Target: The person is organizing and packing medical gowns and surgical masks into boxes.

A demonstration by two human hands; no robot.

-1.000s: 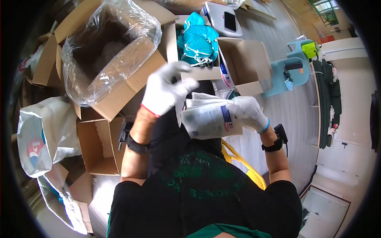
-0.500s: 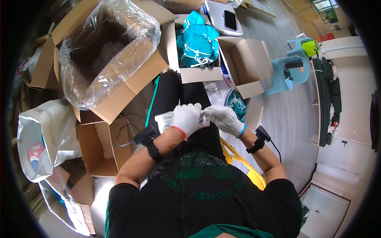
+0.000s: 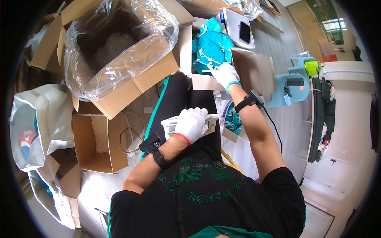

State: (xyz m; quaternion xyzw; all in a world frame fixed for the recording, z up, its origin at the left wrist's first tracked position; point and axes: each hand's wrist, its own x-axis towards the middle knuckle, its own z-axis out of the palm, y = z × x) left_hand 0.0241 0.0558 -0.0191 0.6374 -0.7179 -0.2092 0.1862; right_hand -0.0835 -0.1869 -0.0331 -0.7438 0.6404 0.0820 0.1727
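Now reaching forward from the lap with the right hand (image 3: 225, 75), no longer meeting the left hand (image 3: 191, 125) at the white packets (image 3: 170, 123) as half a second ago. Touching the near edge of the teal masks (image 3: 212, 45) with the right fingertips, just above the front wall of the cardboard box (image 3: 206, 82) holding them. Leaving the white packets to the left hand alone, over the thighs and in front of the shirt. Reading this, as a judgement, as a split in the work: handling packaging on one side and turning to masks on the other. Noting also a slight shift of the whole view, so not counting the slide of the boxes as a real move. For the left grip: curling narrow over the top of the white packets, holding them as one stack, with ends sticking out on both sides of the glove. For the right grip: bending the fingers partly inward, neither spreading wide nor plainly closing; not managing to tell whether pinching a mask or only brushing it. Seeing more teal masks (image 3: 233, 123) lower down, between the right thigh and the right forearm, apart from both hands.
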